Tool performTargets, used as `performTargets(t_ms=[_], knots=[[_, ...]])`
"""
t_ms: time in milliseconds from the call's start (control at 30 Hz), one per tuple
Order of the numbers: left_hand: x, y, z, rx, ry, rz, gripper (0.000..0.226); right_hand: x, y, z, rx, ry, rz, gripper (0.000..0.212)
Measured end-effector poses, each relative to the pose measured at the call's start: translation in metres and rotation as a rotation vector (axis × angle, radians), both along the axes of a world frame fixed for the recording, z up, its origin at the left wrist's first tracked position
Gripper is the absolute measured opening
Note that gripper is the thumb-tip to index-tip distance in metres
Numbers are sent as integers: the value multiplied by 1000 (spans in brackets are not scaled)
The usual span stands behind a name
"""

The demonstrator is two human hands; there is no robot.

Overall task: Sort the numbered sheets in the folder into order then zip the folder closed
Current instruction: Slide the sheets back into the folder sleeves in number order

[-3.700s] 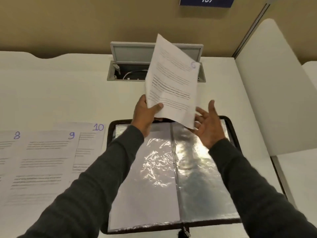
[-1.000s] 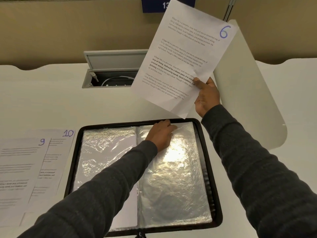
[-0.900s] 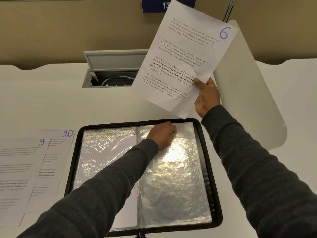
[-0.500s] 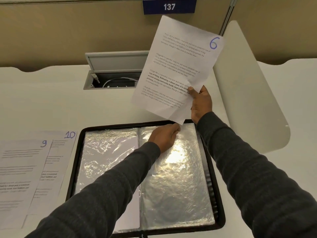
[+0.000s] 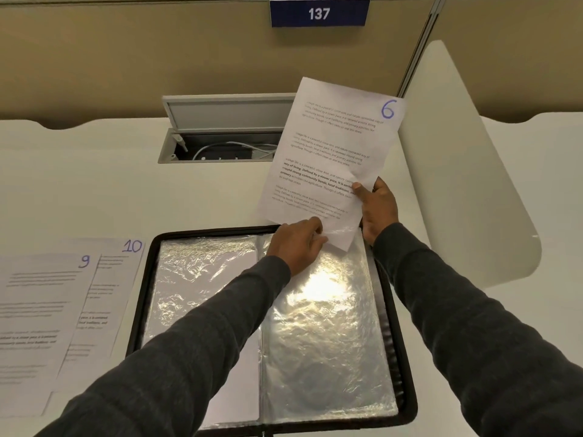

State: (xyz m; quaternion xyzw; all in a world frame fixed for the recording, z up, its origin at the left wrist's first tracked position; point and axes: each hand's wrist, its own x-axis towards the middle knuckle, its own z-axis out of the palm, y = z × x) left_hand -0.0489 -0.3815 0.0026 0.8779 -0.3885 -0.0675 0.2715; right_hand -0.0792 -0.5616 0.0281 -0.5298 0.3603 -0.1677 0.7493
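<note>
A black zip folder (image 5: 143, 298) lies open on the white desk, its clear plastic sleeves (image 5: 328, 335) shining. My right hand (image 5: 377, 209) pinches the right edge of the sheet numbered 6 (image 5: 334, 159), which stands tilted above the folder's far edge. Its lowest corner sits at the top of the right-hand sleeve. My left hand (image 5: 296, 244) grips the top edge of that sleeve, beside the sheet's corner. Sheets numbered 9 (image 5: 41, 310) and 10 (image 5: 116, 279) lie overlapped on the desk left of the folder.
An open cable hatch (image 5: 220, 134) with white cables sits in the desk beyond the folder. A white curved divider panel (image 5: 463, 171) stands at the right. A beige wall with a blue "137" sign (image 5: 318, 13) is behind.
My right hand has lowered sheet 6 toward the folder until its corner meets the right sleeve's top. My left hand has shifted up to the sleeve's top edge and curled on it.
</note>
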Motion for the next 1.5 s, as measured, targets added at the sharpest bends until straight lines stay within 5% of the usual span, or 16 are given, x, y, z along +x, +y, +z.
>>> performTargets(t_ms=[233,833,1033,1133,1500], knots=[[23,26,-6,241,-89,2,7,-2,-21,-7,-3,45,96,31],[31,33,-9,157,-47,107,7,0,-37,-2,-194,258,374,39],[33,33,-10,-26,235,264,12,2,-25,2,-202,342,593,39],[33,33,-8,28,184,295,9,1,-17,4,-240,441,701,36],[-5,-5,-4,-82,70,-33,25,-2,-3,2,-205,454,512,28]])
